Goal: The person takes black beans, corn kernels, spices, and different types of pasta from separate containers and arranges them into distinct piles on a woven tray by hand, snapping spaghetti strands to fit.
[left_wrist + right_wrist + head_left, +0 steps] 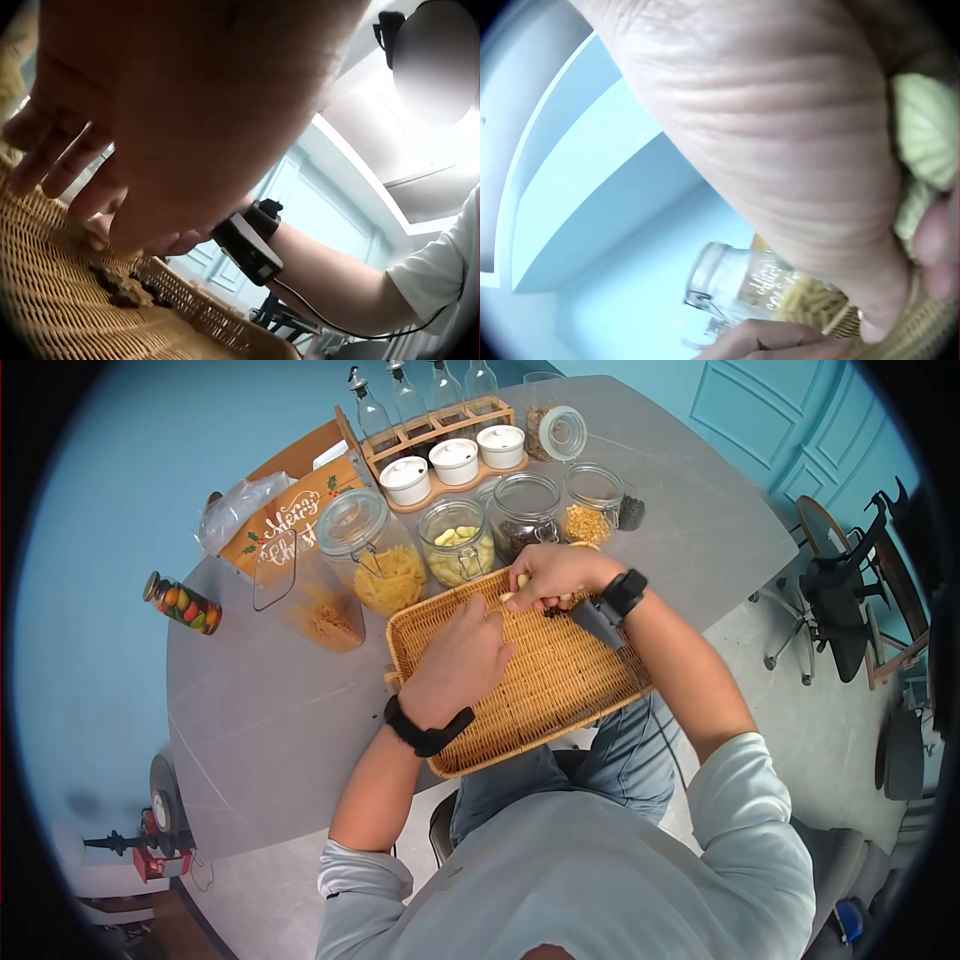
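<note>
My right hand (562,573) grips several pale yellow ridged pasta shells (928,131) in its curled fingers, over the far right part of a wicker basket (530,695). Extended over the basket's left half is my left hand (465,660), back up, its fingers reaching toward the far rim, close to the right fingertips. Small dark pieces (553,612) lie in the basket under the right hand. Similar pale shells fill a clip-top glass jar (457,550) just behind the rim.
Jars of penne (388,578), dark contents (524,532) and yellow kernels (588,523) stand behind the basket. White lidded pots (453,461) and a bottle rack (440,422) are farther back. A clear pitcher (330,615) and a colourful jar (184,605) stand left.
</note>
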Demonstrator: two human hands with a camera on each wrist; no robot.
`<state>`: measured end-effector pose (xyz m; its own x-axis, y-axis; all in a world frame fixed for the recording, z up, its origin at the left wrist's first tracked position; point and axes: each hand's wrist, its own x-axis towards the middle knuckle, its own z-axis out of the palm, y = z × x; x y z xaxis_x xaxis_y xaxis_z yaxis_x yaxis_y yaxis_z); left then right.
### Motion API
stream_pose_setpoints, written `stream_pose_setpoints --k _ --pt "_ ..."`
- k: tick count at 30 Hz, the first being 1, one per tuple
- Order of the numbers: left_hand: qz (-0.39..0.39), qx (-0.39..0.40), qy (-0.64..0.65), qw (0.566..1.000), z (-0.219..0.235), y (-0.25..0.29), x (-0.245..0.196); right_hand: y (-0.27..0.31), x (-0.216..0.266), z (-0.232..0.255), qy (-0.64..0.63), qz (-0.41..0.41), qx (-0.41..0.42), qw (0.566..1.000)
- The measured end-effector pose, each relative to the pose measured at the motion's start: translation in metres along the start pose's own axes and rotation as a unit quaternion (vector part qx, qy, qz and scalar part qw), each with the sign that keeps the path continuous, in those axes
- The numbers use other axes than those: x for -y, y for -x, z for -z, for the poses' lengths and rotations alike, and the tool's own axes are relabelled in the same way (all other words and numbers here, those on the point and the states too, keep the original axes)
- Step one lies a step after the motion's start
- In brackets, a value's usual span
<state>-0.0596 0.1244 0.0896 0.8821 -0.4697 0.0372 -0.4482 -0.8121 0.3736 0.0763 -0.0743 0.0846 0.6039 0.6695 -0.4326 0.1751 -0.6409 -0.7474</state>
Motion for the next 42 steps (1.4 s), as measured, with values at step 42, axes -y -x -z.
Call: stream_pose_setpoints --k 42 --pt "0.011 -0.409 -0.184 0.894 0.076 0.034 0.044 -0.003 0.073 -0.034 0.043 0.251 -0.24 0.937"
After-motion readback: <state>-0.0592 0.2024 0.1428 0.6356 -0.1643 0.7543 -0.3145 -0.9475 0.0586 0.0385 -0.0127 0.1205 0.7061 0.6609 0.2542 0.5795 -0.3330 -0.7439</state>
